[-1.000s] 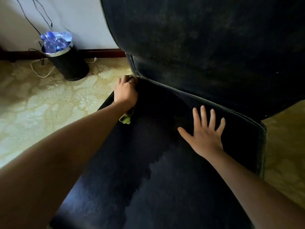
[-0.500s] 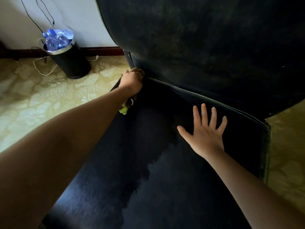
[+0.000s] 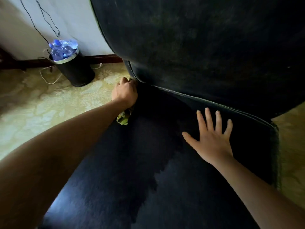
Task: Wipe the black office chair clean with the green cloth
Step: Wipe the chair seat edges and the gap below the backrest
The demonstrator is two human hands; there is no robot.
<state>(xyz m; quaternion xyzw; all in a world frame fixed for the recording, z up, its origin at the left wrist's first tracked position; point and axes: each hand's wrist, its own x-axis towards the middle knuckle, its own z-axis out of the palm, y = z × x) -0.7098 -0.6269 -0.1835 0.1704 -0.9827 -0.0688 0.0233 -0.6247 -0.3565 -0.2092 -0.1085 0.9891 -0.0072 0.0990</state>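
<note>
Now our left hand (image 3: 125, 94) clamps the crumpled green cloth (image 3: 123, 117) at the far left seat corner of the black leather office chair (image 3: 198, 47); our right hand (image 3: 212, 140) lies flat on the seat, grip apart.

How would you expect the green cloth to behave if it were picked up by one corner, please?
Probably floppy: the green cloth bunches in crumpled folds below the left hand gripping it. Likely light, as one hand seems to manage it. Its nubby-looking texture suggests it drags rather than slips on the chair seat.
</note>
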